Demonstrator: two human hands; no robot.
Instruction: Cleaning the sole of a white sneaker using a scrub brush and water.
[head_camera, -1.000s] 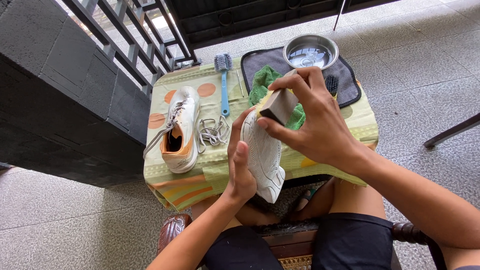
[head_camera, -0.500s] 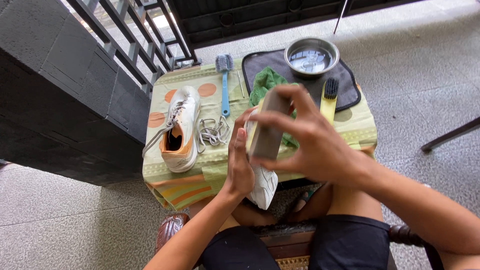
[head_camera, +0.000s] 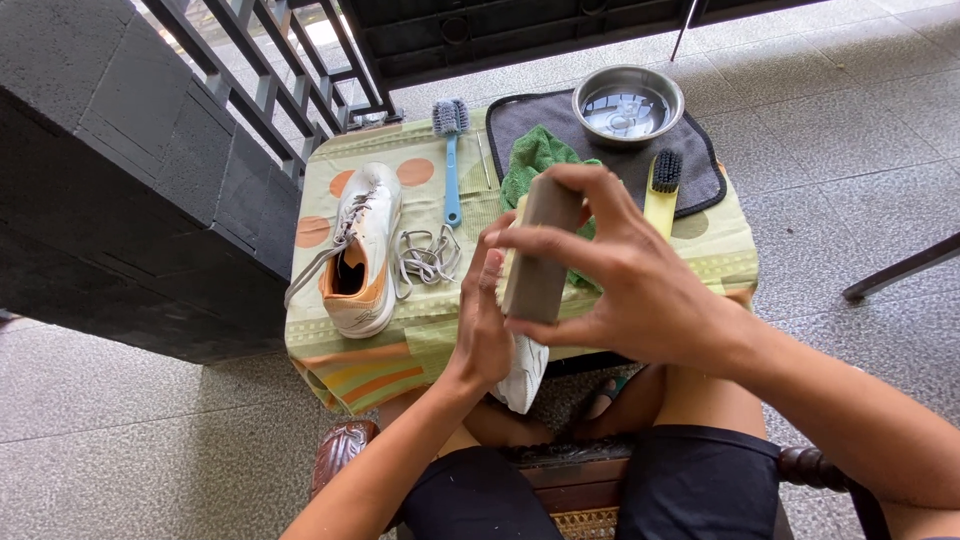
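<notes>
My right hand (head_camera: 625, 275) grips a long grey-brown brush block (head_camera: 540, 250) and holds it over a white sneaker (head_camera: 523, 372). My left hand (head_camera: 484, 325) holds that sneaker from its left side, above my lap; only its lower end shows under the hands. A second white sneaker with an orange lining (head_camera: 360, 250) lies on the small table (head_camera: 420, 340), its laces pulled out. A loose pile of grey laces (head_camera: 425, 258) sits next to it.
On the table lie a blue long-handled brush (head_camera: 450, 150), a yellow brush with black bristles (head_camera: 662, 185), a green cloth (head_camera: 535, 160) and a dark mat (head_camera: 545, 120) bearing a metal bowl of water (head_camera: 627, 105). A dark wall and railing (head_camera: 120, 180) stand left.
My right hand turned the brush block from across the sneaker to lengthwise and moved it down along the shoe. The sneaker now sits lower, mostly hidden behind my hands.
</notes>
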